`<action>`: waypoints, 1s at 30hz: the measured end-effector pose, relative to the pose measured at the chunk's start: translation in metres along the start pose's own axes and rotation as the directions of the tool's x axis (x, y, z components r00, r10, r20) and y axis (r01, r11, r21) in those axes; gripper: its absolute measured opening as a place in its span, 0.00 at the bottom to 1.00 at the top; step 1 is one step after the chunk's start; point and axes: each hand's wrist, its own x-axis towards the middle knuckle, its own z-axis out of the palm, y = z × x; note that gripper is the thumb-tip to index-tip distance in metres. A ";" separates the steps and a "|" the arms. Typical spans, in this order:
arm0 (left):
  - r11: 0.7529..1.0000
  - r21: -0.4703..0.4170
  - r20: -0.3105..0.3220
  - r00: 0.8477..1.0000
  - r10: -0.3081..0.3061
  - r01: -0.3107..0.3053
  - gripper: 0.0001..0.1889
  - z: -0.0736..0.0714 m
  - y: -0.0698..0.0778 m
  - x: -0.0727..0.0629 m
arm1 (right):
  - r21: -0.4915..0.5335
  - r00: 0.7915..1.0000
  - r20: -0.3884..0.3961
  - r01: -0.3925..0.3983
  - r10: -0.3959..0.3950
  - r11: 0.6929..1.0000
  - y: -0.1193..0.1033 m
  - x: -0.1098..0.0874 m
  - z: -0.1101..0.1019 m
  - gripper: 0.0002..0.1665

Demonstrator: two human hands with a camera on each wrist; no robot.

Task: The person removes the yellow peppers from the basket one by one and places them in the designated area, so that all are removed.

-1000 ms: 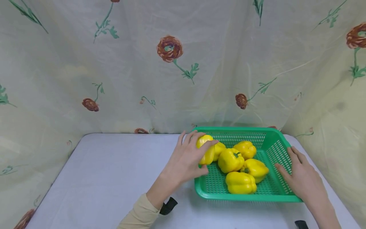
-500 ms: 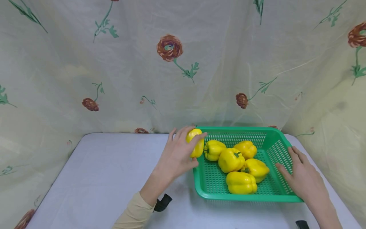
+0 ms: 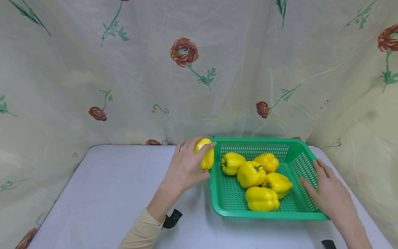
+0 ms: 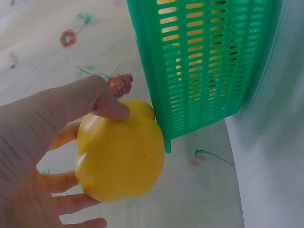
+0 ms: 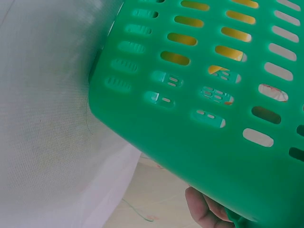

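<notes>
My left hand (image 3: pixel 186 165) holds a yellow bell pepper (image 3: pixel 207 158) just off the left rim of a green plastic basket (image 3: pixel 270 215). Seen from the left wrist, the thumb lies on top of the pepper (image 4: pixel 123 154), with fingers around its far side; the pepper appears close against the basket wall (image 4: pixel 199 109). Inside the basket several other yellow bell peppers (image 3: pixel 252 174) lie together. My right hand (image 3: pixel 335 192) grips the basket's right rim, its thumb on the inner side. The right wrist view shows fingertips (image 5: pixel 202 209) at the rim below the slotted wall (image 5: pixel 156 135).
The basket stands on the right part of a table with a white cover (image 3: pixel 118 193). White table surface stretches to the basket's left. A flowered curtain (image 3: pixel 217 103) hangs behind and along both sides.
My left hand has carried the pepper leftward out of the basket, over its left rim. A pepper behind it now shows fully. The right hand and basket have stayed put.
</notes>
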 end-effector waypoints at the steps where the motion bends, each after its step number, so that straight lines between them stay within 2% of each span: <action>1: 1.000 0.001 0.000 1.000 -0.006 0.006 0.41 0.000 -0.001 0.000 | -0.001 1.000 -0.001 0.000 0.000 1.000 0.000 0.000 0.000 0.49; 12: 0.999 0.013 -0.015 0.999 -0.049 0.049 0.41 0.002 -0.009 -0.002 | -0.002 1.000 -0.003 -0.004 0.004 1.000 0.001 0.000 0.000 0.49; 20: 0.997 0.045 0.000 0.998 -0.060 0.060 0.47 0.011 -0.013 -0.004 | 0.002 1.000 -0.014 0.006 -0.006 1.000 0.000 0.000 0.000 0.49; 30: 0.990 0.045 0.102 0.985 -0.138 0.134 0.51 0.025 -0.019 -0.003 | 0.002 1.000 -0.004 0.000 0.000 1.000 0.000 0.001 0.000 0.49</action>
